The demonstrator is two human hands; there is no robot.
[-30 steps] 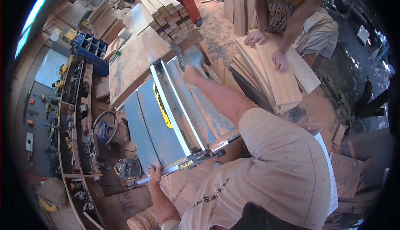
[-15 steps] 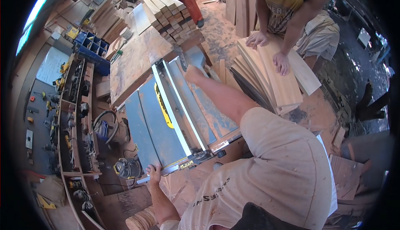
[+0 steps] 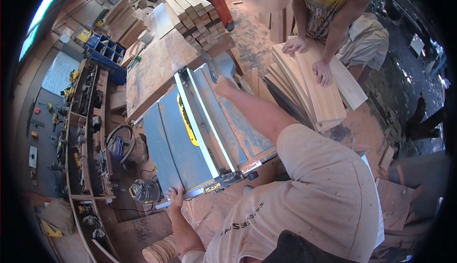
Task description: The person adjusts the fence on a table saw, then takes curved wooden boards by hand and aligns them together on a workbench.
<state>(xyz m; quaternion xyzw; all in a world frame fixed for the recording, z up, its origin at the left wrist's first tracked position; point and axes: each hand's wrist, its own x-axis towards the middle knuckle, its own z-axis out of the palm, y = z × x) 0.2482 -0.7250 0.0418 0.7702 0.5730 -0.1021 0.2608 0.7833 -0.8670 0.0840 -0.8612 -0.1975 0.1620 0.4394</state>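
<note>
A table saw [image 3: 166,139] with a yellow insert [image 3: 189,127] and a long metal fence [image 3: 197,125] lies before me, dusted with sawdust. My left hand [image 3: 175,197] rests at the saw's near left corner, its fingers bent over the front rail. Farther off, my right hand [image 3: 223,86] is at the far right side of the saw table, closed near a dark, narrow piece [image 3: 211,74]. What it grips, if anything, is too small to make out.
A person's two hands press on stacked boards [image 3: 316,84] at the right. Behind the saw stands a wooden table [image 3: 159,68] with stacked lumber [image 3: 193,13]. Tool shelves [image 3: 90,134] line the left; a vacuum [image 3: 145,191] sits beside the saw. Another person's orange trousers show farther back.
My right hand has shifted slightly at the far edge of the saw. My left hand stays at the front rail. A blurred round patch now shows beside the co-worker.
</note>
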